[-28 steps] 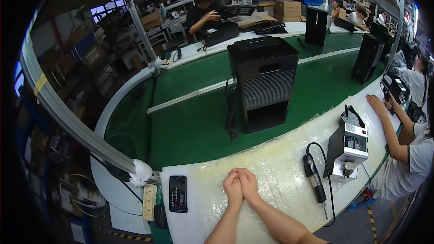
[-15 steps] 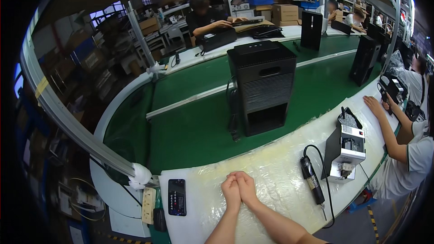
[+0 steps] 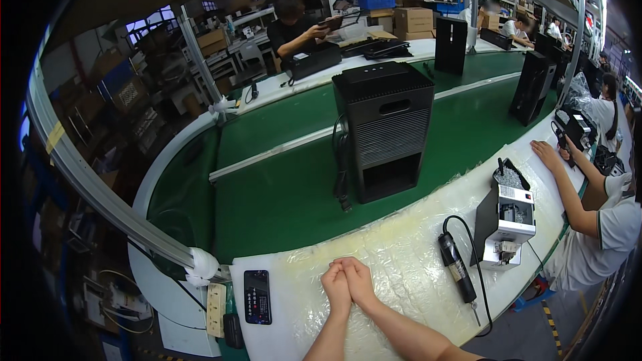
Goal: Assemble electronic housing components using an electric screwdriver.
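Note:
My left hand (image 3: 336, 285) and my right hand (image 3: 359, 280) rest pressed together on the plastic-covered worktop (image 3: 401, 261), fingers curled in and closed. No object shows in either. To their left lies a black phone (image 3: 257, 297) with its screen lit. On the right are a black electric screwdriver (image 3: 457, 269) with a looped cord and a grey-white screw feeder (image 3: 506, 227). Beyond my hands, a tall black box-shaped appliance (image 3: 391, 117) with a slatted front and a lower opening stands upright on the green conveyor belt (image 3: 281, 207). Its dark cable (image 3: 342, 174) hangs at its left side.
A small black tray (image 3: 511, 175) of clear bits sits behind the feeder. Left of the phone is a power strip (image 3: 215, 311). A metal post (image 3: 107, 200) slants down at left. A co-worker's arms (image 3: 575, 187) reach over the bench at right; more black housings (image 3: 533, 87) stand farther along.
The view has shifted slightly, while my hands stay together in the same place. Across the belt, a person has raised a dark flat piece from the bench.

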The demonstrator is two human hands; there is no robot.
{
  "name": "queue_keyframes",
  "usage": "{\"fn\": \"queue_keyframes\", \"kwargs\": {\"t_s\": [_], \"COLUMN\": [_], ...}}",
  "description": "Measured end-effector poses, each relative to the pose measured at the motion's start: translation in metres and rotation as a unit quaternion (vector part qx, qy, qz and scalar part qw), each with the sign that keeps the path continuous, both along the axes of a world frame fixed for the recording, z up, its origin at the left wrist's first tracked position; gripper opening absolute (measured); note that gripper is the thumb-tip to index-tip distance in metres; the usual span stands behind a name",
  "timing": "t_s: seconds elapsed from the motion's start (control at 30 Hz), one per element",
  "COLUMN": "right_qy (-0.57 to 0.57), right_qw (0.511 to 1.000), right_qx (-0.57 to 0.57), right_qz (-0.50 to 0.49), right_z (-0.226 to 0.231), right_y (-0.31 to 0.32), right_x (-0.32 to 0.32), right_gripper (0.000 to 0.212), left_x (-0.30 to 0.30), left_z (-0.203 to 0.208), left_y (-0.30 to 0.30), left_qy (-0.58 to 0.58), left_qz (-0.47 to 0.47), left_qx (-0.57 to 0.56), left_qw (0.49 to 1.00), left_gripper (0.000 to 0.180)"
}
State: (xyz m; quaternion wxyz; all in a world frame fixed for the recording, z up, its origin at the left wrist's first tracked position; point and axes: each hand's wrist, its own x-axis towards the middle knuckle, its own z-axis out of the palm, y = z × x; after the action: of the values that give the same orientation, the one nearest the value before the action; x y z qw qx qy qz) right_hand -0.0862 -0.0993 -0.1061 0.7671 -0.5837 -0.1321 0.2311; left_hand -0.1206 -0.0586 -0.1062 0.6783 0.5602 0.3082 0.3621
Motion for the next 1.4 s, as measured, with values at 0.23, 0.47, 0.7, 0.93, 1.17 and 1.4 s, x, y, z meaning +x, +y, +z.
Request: {"fn": "queue_keyframes", "kwargs": {"t_s": [0.23, 0.47, 0.7, 0.93, 1.17, 1.4], "right_qy": [-0.011, -0.020, -0.016, -0.014, -0.007, -0.008], "right_qw": [1.000, 1.000, 1.000, 1.000, 1.000, 1.000], "right_qx": [0.000, -0.004, 0.005, 0.008, 0.012, 0.012], "right_qz": [-0.006, -0.005, -0.004, -0.002, 0.000, -0.002], "right_z": [-0.003, -0.004, -0.009, -0.007, -0.009, -0.008], "right_y": [0.001, 0.001, 0.002, 0.001, 0.002, 0.002], "right_x": [0.000, 0.001, 0.001, 0.000, 0.001, 0.001], "right_gripper": [0.029, 0.029, 0.029, 0.030, 0.030, 0.029], "left_x": [-0.001, -0.001, 0.000, 0.000, 0.001, 0.001], "left_z": [-0.001, -0.010, 0.001, 0.003, 0.004, 0.000], "left_y": [0.001, 0.003, 0.000, 0.000, 0.000, 0.000], "left_qy": [-0.003, 0.005, 0.006, 0.005, 0.007, 0.008], "left_qz": [-0.004, -0.001, 0.005, 0.004, 0.004, 0.005], "left_qx": [0.002, 0.030, 0.033, 0.025, 0.027, 0.022], "left_qw": [1.000, 1.000, 0.999, 1.000, 1.000, 1.000], "left_gripper": [0.022, 0.021, 0.022, 0.022, 0.022, 0.022]}}
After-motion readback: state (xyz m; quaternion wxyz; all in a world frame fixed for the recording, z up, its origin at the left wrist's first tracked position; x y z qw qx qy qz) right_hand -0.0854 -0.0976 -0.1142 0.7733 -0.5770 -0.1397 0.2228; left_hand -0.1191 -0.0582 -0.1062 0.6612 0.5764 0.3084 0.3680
